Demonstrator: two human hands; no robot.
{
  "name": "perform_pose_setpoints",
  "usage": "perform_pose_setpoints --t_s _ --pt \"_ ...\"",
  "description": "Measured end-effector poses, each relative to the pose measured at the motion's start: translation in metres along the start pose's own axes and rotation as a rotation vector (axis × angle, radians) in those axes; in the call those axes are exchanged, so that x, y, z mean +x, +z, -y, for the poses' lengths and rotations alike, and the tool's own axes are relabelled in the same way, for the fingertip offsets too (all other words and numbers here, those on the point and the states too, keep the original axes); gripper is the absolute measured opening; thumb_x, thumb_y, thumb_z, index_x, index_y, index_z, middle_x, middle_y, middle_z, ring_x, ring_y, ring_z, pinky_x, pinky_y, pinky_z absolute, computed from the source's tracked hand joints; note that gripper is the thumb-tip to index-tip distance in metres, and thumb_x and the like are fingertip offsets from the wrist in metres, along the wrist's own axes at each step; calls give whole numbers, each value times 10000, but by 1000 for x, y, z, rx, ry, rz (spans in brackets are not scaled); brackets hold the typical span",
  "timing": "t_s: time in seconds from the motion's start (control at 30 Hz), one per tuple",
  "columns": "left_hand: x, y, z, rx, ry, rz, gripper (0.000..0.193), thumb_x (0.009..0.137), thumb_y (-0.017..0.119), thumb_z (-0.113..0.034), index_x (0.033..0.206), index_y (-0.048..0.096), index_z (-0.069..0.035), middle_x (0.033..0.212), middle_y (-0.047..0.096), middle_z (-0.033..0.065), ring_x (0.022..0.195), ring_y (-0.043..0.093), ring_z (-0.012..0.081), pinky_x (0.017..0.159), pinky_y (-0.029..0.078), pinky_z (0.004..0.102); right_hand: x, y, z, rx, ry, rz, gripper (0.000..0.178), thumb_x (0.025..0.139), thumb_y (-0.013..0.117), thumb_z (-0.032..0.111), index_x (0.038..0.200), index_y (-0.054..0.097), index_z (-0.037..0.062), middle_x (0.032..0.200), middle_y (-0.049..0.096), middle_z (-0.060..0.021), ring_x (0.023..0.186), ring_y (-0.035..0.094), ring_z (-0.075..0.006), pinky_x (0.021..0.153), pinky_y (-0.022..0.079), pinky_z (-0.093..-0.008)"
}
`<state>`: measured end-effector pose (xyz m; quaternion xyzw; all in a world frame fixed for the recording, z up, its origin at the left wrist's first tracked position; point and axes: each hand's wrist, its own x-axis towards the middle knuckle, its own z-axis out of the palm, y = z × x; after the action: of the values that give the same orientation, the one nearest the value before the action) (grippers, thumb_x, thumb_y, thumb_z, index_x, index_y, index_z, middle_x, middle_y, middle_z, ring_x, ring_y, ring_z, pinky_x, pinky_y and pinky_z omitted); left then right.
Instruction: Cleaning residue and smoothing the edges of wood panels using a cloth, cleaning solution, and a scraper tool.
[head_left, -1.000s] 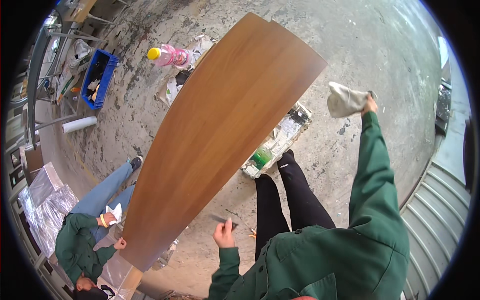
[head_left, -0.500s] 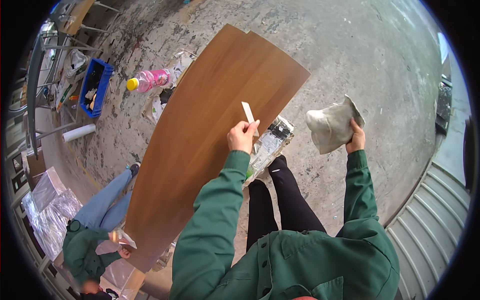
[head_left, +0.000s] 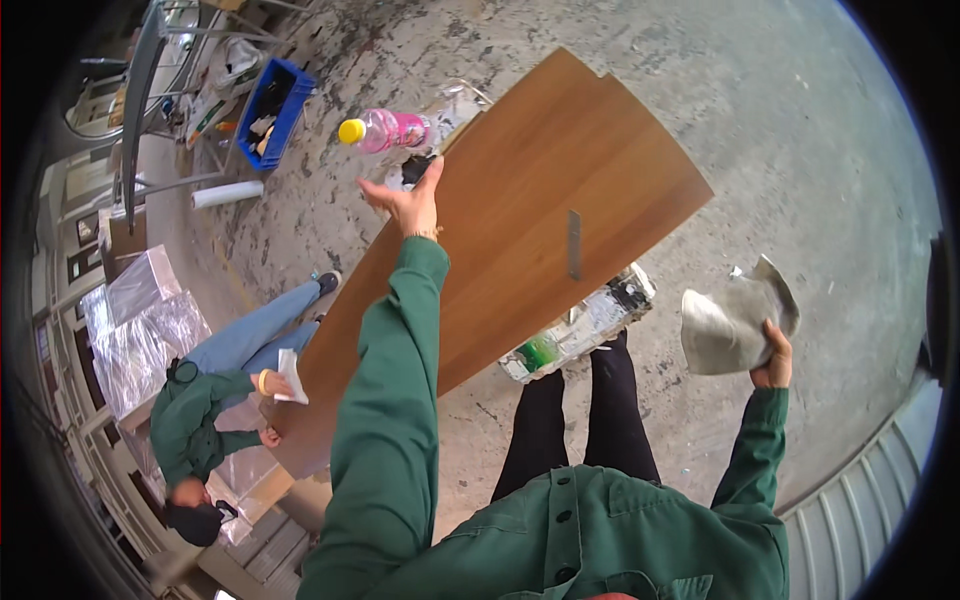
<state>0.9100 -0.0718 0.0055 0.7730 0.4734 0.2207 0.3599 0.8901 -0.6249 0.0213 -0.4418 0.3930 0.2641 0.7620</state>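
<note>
My left hand (head_left: 408, 205) is open over the far left edge of a brown wood-grain board (head_left: 520, 180), fingers spread and nothing in them. Just beyond those fingers stands or lies a clear bottle (head_left: 392, 131) with a yellow cap and pink label; they look apart from it. A thin flat strip (head_left: 574, 245) lies on the board near its right edge. Off to the right, my right hand (head_left: 773, 360) grips a crumpled greyish cloth (head_left: 735, 320) by its edge, away from the board.
A messy support block (head_left: 590, 320) shows under the board's near edge. At the board's lower left a person (head_left: 210, 405) in green holds a white cloth (head_left: 290, 377). A blue crate (head_left: 275, 110) and white roll (head_left: 228, 194) sit on the floor at far left.
My left hand has let go of the strip, now on the board, and moved left toward the bottle, opening. The cloth stays in my right hand. The whole view has shifted.
</note>
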Motion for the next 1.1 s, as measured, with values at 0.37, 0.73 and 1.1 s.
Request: perform_pose_setpoints --t_s 0.37,0.73,1.1 --pt "77 4 -2 -538 376 150 572 592 792 -140 1059 488 -8 978 569 56 852 542 145 793 435 296 -71 80 -50 54 -163 74 377 763 540 80 1124 495 -22 1098 553 -122 1024 522 -264 922 393 -387" --pt "-44 -248 -18 179 928 999 701 578 723 -483 1127 508 -104 910 594 85 814 577 263 691 490 365 -139 238 -229 440 95 435 475 876 461 273 1248 361 -5 1254 432 -175 1143 430 -331 982 322 -472" --pt "-63 -366 1 728 963 1112 450 668 643 -468 882 515 -94 762 608 66 765 587 240 603 473 368 -201 273 -302 317 102 503 471 895 430 282 1242 351 -26 1234 445 -171 1115 460 -308 960 355 -440"
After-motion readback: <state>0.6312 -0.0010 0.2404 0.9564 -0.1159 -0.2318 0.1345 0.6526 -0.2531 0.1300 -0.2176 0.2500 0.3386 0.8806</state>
